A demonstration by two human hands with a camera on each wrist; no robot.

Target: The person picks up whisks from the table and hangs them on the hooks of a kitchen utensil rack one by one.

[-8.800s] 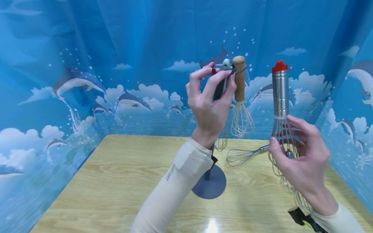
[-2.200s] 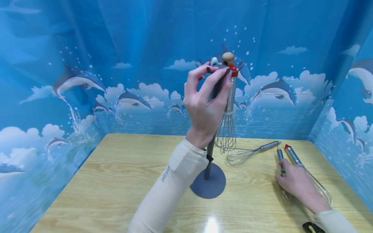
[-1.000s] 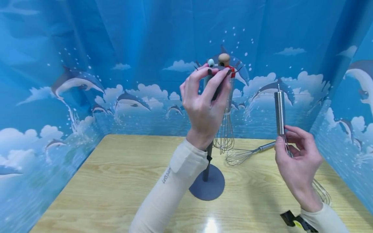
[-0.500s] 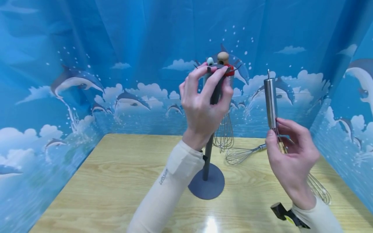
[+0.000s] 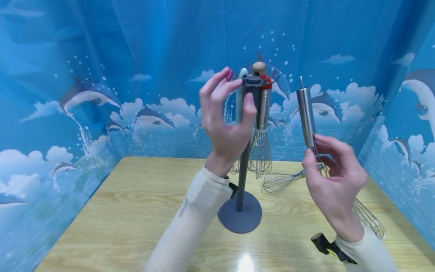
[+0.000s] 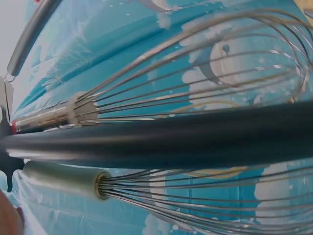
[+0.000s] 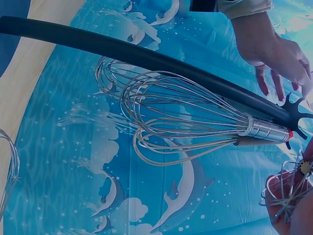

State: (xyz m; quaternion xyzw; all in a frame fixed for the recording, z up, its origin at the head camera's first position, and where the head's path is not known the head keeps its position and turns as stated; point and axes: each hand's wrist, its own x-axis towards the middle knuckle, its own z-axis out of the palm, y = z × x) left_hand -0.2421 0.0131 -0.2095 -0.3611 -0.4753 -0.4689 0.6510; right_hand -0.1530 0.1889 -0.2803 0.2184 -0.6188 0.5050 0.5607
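A dark grey whisk stand (image 5: 242, 166) rises from a round base in the middle of the wooden table (image 5: 136, 211). From its top hub hang a red-capped steel whisk (image 5: 263, 109), a wooden-handled whisk (image 5: 259, 68) and a pale green-handled whisk (image 5: 241, 92). My left hand (image 5: 239, 90) holds the stand's top, thumb on the pole and index fingertip at the hub. To the right, my right hand (image 5: 312, 145) pinches a small steel-handled whisk (image 5: 306, 113) upright, handle up, its wires inside my fingers. The left wrist view shows the pole (image 6: 195, 137) between two hanging whisks.
A steel whisk (image 5: 282, 180) lies on the table behind the stand's right side. Another whisk's wires (image 5: 368, 219) show on the table behind my right wrist. Blue dolphin-print curtains close off the back and both sides.
My right hand picked the small steel whisk off the table, raised it upright and carried it left towards the stand. My left hand slid left, uncovering the hub.
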